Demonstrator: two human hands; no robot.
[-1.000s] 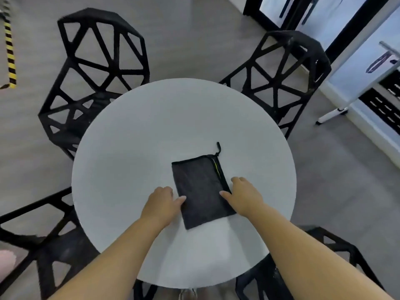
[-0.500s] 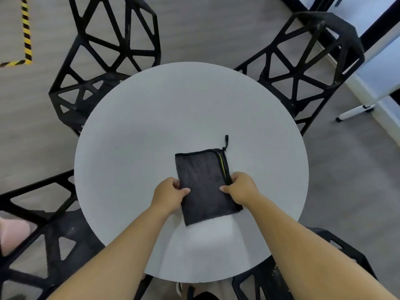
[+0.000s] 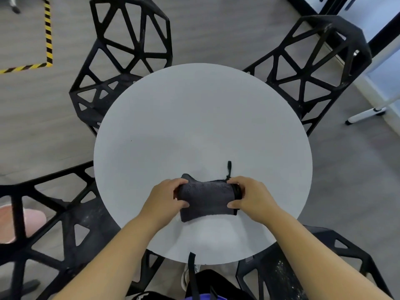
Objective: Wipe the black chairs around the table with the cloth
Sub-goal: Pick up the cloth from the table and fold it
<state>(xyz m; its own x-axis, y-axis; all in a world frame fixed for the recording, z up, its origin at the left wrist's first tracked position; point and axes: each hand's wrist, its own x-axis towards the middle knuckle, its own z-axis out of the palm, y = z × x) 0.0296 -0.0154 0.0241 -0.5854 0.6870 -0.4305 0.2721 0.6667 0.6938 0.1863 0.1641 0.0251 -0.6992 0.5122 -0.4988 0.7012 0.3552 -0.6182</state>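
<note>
A dark grey cloth (image 3: 205,198) with a black hanging loop lies on the near part of the round white table (image 3: 194,118). My left hand (image 3: 164,200) grips its left edge and my right hand (image 3: 249,197) grips its right edge, with the far half folded up off the table. Black lattice chairs stand around the table: one at the far left (image 3: 127,50), one at the far right (image 3: 311,61), one at the near left (image 3: 54,215) and one at the near right (image 3: 337,245).
Grey floor surrounds the table. Yellow-black tape (image 3: 48,33) marks the floor at the far left. A white stand leg (image 3: 365,114) lies on the floor at the right, by dark-framed glass panels. A pink object (image 3: 32,221) shows behind the near-left chair.
Both hands went from resting beside the flat cloth to gripping its side edges, and the far half of the cloth has been lifted and folded toward me. The view has tilted further down.
</note>
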